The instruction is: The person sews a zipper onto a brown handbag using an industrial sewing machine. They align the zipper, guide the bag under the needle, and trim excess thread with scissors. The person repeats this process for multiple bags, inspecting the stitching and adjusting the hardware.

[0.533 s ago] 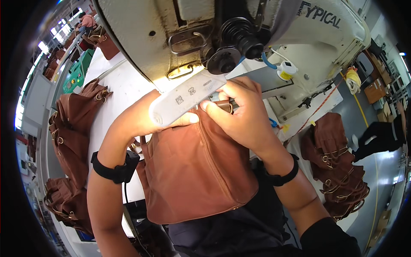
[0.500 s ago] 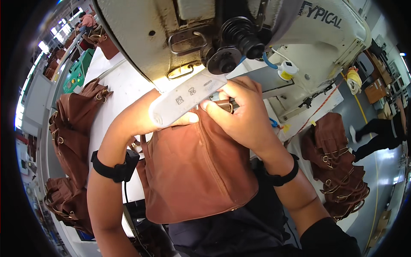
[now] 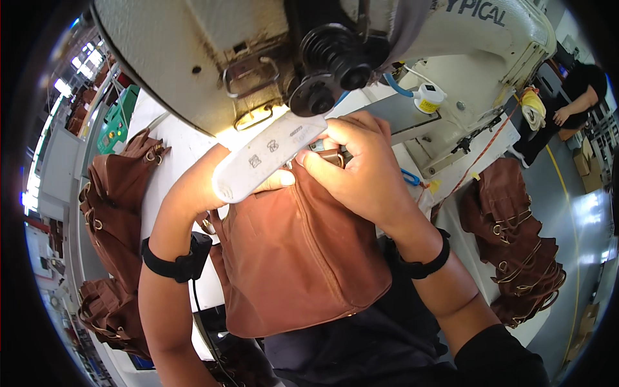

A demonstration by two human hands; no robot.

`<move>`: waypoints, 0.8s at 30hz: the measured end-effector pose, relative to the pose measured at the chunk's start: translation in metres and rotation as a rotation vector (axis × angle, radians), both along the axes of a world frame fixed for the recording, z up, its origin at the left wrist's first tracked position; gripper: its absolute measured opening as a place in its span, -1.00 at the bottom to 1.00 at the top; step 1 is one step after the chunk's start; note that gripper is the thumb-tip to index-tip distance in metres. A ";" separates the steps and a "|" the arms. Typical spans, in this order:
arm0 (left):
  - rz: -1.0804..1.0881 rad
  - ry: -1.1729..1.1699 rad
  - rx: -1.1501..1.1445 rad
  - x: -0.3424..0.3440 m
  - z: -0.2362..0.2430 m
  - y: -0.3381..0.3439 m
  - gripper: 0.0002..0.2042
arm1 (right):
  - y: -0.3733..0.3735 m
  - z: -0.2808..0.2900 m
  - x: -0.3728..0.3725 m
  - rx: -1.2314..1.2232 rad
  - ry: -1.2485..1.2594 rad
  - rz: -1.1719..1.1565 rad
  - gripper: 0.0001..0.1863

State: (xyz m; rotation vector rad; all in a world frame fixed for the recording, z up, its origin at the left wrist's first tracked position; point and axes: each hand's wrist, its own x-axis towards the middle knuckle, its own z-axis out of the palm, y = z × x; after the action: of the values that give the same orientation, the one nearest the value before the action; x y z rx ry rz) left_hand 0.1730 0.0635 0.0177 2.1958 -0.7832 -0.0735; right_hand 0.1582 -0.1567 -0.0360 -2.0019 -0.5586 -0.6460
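Note:
A brown leather-like bag hangs toward my lap, its upper edge under the head of a large sewing machine. My right hand pinches that edge by the seam, thumb and index finger close together near a small brown tab with a metal ring. At the left of the seam, my left hand grips the same edge, thumb flat on the outside. Its other fingers are hidden behind the bag and a pale lever-shaped cover. That cover and the hands also hide the needle area.
More brown bags are piled on the left and on the right. A small white bottle with a blue tube stands by the machine arm. A green machine is at far left. Another person is in the aisle at right.
My view has shifted slightly, so the machine head sits farther left. Both hands keep their hold on the bag. The other person now shows more fully at the upper right.

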 end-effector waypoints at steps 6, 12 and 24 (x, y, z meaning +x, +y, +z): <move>-0.040 -0.150 0.253 0.003 0.001 0.008 -0.36 | -0.001 -0.002 -0.001 0.023 -0.020 -0.008 -0.86; -0.098 0.025 0.618 0.013 0.039 -0.015 -0.33 | 0.001 -0.011 -0.008 0.066 -0.086 -0.079 -0.88; 0.125 0.135 0.599 0.005 0.031 -0.012 -0.22 | 0.001 -0.013 -0.004 0.138 -0.090 -0.036 -0.87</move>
State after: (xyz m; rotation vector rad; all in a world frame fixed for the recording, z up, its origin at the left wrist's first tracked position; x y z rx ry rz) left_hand 0.1781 0.0516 0.0488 2.7604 -0.5933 -0.4384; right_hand 0.1542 -0.1559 -0.0491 -1.8647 -0.5183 -0.7796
